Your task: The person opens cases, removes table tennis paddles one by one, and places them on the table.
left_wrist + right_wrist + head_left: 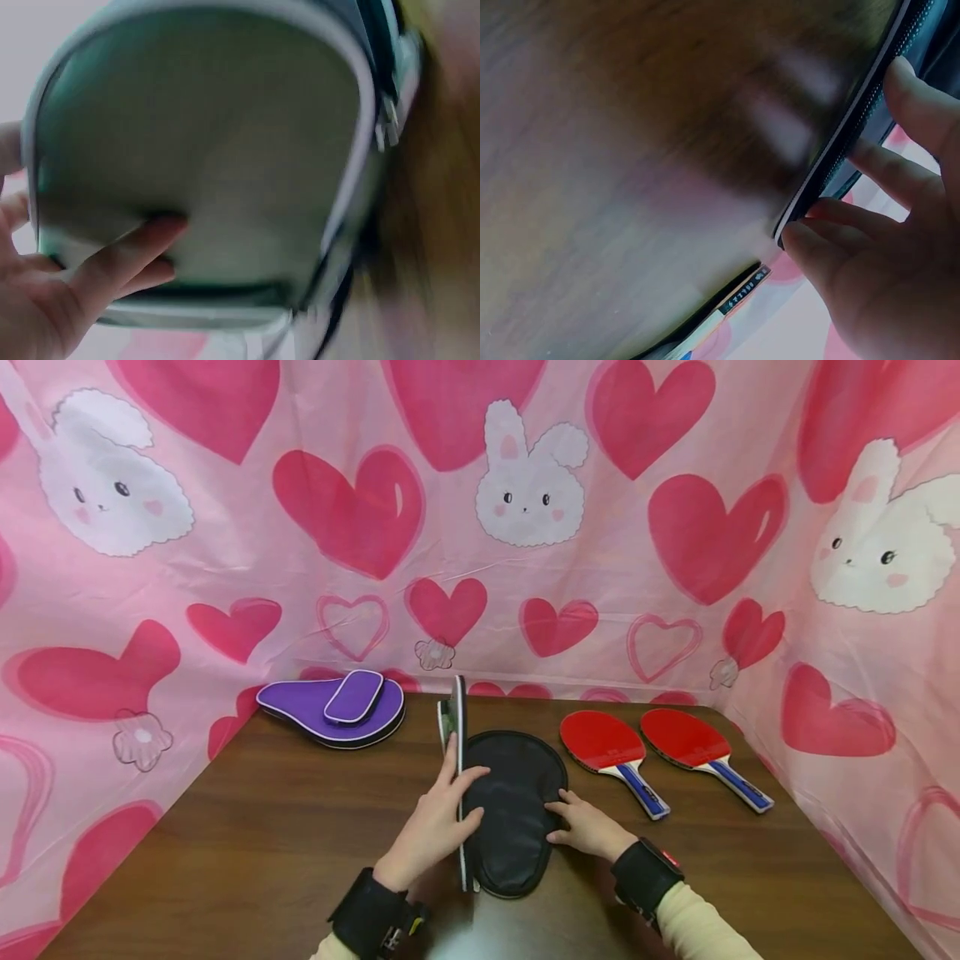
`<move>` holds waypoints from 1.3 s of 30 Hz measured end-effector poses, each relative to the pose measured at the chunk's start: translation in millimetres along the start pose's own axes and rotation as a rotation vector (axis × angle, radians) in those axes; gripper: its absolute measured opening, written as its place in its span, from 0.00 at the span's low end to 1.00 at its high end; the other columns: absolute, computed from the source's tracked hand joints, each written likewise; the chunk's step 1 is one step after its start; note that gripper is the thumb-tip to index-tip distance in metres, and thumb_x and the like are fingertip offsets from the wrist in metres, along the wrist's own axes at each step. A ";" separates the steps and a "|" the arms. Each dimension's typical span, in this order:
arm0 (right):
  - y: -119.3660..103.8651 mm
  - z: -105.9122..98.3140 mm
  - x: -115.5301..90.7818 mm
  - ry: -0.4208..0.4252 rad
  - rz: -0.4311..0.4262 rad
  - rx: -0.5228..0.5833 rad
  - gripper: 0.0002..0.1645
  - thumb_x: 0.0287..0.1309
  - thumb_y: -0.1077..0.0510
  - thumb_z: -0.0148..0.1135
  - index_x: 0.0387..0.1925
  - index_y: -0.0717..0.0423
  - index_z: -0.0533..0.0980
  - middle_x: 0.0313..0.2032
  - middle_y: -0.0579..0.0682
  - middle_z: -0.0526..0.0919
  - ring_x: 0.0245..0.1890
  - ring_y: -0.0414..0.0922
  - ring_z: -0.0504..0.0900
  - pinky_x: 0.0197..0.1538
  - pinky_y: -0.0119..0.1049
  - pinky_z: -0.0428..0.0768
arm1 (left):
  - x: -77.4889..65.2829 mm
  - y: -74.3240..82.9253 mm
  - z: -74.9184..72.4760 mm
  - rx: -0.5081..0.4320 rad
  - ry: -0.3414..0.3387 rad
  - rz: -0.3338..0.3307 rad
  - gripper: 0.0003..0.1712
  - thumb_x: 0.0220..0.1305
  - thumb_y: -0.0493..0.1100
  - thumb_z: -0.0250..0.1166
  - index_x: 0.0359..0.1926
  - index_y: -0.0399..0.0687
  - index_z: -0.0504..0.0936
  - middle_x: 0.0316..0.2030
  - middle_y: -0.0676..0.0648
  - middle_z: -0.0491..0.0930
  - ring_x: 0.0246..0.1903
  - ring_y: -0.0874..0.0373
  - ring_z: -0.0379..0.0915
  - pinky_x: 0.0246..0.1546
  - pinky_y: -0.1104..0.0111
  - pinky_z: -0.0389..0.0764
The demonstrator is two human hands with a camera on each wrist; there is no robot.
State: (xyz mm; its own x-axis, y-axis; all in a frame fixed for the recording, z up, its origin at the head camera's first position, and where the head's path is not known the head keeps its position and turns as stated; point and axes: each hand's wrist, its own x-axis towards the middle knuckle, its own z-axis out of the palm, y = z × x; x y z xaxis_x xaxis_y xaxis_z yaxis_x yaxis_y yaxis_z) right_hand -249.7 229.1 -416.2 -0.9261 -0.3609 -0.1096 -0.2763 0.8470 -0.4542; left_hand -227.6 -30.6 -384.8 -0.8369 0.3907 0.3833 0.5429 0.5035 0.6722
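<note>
A black-lined table tennis bat case [513, 810] lies unfolded on the table, its second half standing upright and edge-on in the head view. My left hand [435, 827] grips this raised half, with thumb and fingers on both faces. In the left wrist view, the left fingers lie across a pale-edged pocket [217, 150] on its outside, blurred, with a zip pull beside it. My right hand [592, 827] holds the right rim of the flat half. Zip teeth [855, 120] run along that rim, between the right thumb and fingertips in the right wrist view.
Two red table tennis bats [602, 739] [685, 737] with blue-and-white handles lie to the right. A purple bat case [300, 697] with a small pouch [354, 697] on top lies at the back left. Pink heart-and-bunny cloth [450, 527] walls the brown wooden table [225, 827].
</note>
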 end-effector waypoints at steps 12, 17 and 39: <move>3.7 -1.6 5.1 0.031 0.018 0.000 0.31 0.49 0.58 0.75 0.54 0.69 0.76 0.58 0.72 0.71 0.58 0.66 0.71 0.58 0.59 0.69 | 34.2 25.5 61.5 0.232 -0.242 0.033 0.22 0.60 0.34 0.62 0.57 0.41 0.79 0.71 0.34 0.56 0.30 0.45 0.79 0.35 0.57 0.78; 4.9 1.1 3.5 0.091 0.009 0.029 0.30 0.46 0.59 0.77 0.47 0.70 0.72 0.45 0.62 0.79 0.47 0.57 0.78 0.54 0.54 0.74 | 33.3 27.4 83.3 0.423 -0.280 0.106 0.25 0.54 0.35 0.65 0.56 0.40 0.80 0.64 0.35 0.69 0.50 0.42 0.78 0.50 0.49 0.75; 17.2 -31.8 64.1 0.240 -0.114 0.045 0.20 0.60 0.66 0.60 0.53 0.71 0.73 0.54 0.70 0.74 0.56 0.64 0.73 0.59 0.56 0.69 | 30.9 33.7 103.8 0.624 -0.510 -0.201 0.31 0.63 0.55 0.64 0.67 0.60 0.72 0.67 0.47 0.66 0.64 0.32 0.59 0.55 0.42 0.68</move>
State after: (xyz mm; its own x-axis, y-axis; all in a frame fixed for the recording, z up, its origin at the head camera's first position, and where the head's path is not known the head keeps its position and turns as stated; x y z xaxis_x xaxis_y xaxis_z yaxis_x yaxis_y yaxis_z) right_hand -322.0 233.0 -402.9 -0.9257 -0.3455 0.1542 -0.3752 0.7862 -0.4910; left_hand -227.9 78.4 -416.0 -0.8694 0.4734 -0.1420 0.4508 0.8773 0.1645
